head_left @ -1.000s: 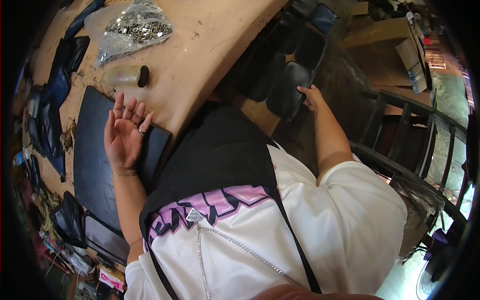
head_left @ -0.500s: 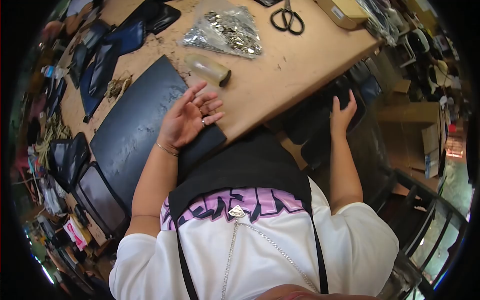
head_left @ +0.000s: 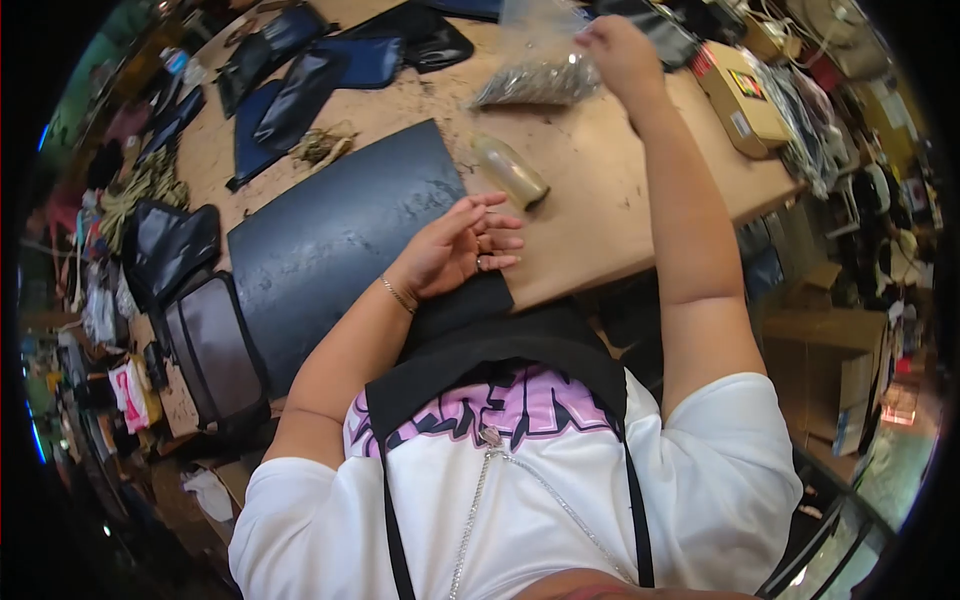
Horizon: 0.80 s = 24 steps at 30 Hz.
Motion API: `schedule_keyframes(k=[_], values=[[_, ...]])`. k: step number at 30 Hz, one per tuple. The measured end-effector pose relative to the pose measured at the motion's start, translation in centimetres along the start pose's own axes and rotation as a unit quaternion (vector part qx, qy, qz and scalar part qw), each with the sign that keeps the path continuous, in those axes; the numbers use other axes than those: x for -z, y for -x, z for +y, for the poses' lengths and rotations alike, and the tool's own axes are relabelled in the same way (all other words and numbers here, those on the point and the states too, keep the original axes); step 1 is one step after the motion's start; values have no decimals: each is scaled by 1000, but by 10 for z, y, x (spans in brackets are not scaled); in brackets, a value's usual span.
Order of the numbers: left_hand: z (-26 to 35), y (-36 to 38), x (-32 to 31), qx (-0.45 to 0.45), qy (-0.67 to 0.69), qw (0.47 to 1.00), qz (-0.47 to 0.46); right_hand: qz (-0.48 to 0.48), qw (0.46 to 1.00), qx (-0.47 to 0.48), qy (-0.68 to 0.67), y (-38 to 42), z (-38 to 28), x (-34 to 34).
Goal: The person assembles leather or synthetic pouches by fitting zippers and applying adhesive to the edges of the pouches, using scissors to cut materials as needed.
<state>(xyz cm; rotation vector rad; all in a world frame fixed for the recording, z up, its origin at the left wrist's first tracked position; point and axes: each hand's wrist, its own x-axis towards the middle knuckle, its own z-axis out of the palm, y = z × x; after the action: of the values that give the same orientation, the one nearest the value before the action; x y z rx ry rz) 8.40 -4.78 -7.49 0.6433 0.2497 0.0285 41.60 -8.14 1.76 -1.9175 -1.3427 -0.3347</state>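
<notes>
My right hand is stretched out to the far side of the table, its fingers pinched at the upper edge of a clear plastic bag. Small shiny metal pieces fill the bag's lower part, and its top stands raised. Palm up, my left hand rests over the near right part of a dark sheet; its fingers are loosely curled and apart, holding nothing. Just beyond those fingertips lies a yellowish, translucent horn-like piece with a dark end.
Several dark blue and black pouches lie at the back left, near a tangle of cord. A cardboard box stands at the right corner of the table. A grey-black case sits at the left.
My right hand has moved from beside the table's edge out to the plastic bag, whose top is now raised. My left hand keeps its pose. The view has shifted, and the scissors no longer show.
</notes>
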Motion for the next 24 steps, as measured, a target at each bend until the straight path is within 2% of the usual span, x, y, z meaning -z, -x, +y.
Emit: schedule_keyframes(k=[2, 4, 5, 6, 7, 8, 9, 10, 11, 12, 14, 17, 20, 22, 24], values=[[21, 1, 6, 32, -127, 991, 2, 8, 999, 8, 53, -17, -15, 3], [60, 1, 16, -45, -349, 935, 40, -74, 991, -24, 105, -18, -13, -3], [92, 4, 20, -69, -409, 906, 82, -115, 984, -41, 133, -15, -11, -5], [120, 4, 41, -110, -470, 866, 132, -108, 987, -50, 109, -8, -10, -8], [145, 0, 71, -170, -515, 799, 258, -102, 989, -59, 85, 4, -9, -10], [175, 0, 114, -276, -634, 653, 310, -96, 991, -70, 62, 16, -9, -11], [204, 7, 148, -313, -685, 526, 395, -76, 996, -38, 42, 27, -11, -9], [224, 21, 150, -256, -731, 366, 515, -55, 998, -7, 21, 40, -14, -6], [241, 29, 182, -254, -707, 314, 581, -33, 999, 24, 0, 52, -20, -3], [252, 34, 209, -233, -668, 292, 644, -14, 1000, 22, 16, 65, -28, -1], [267, 44, 280, -209, -659, 302, 656, 23, 998, 17, 50, 91, -45, 5], [282, 52, 263, 11, -711, 428, 558, 5, 999, -20, 28, 123, -56, 8], [278, 47, 187, -265, -801, 248, 475, -77, 997, -21, -4, 144, -60, 9], [281, 49, 132, -482, -772, 233, 343, -91, 995, -18, -46, 147, -75, 9], [245, 66, 44, -504, -707, 307, 390, -97, 993, 2, -72, 144, -90, 7]])
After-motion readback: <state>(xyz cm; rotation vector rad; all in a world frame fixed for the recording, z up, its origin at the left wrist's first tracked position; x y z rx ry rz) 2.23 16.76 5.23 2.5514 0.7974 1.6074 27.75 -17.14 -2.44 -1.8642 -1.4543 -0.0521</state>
